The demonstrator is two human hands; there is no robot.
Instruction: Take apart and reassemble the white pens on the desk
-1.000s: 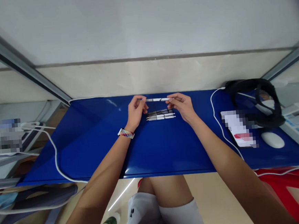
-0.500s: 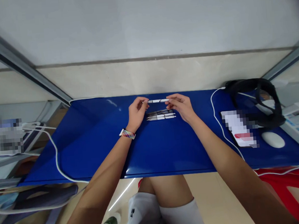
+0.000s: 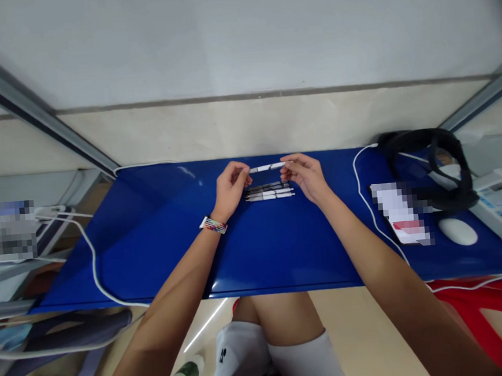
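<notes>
A white pen (image 3: 267, 167) with dark markings is held sideways above the far part of the blue table (image 3: 169, 258). My left hand (image 3: 232, 185) pinches its left end between thumb and fingers. At the other end, my right hand (image 3: 304, 175) grips it with the fingertips, a little higher than the left. Below the held pen, several similar pens (image 3: 271, 195) lie side by side on the table, tips to the left. The right fingers partly cover the upper ones.
To the right lie a phone (image 3: 401, 217), a white mouse (image 3: 458, 232) and a black strapped headset (image 3: 432, 168). A white cable (image 3: 361, 191) runs beside the phone. Another cable (image 3: 94, 264) hangs over the left edge. A wall (image 3: 246, 124) stands behind the table.
The held pen has tilted, its right end rising slightly. My right hand has shifted a little up and to the right; the left stays almost where it was.
</notes>
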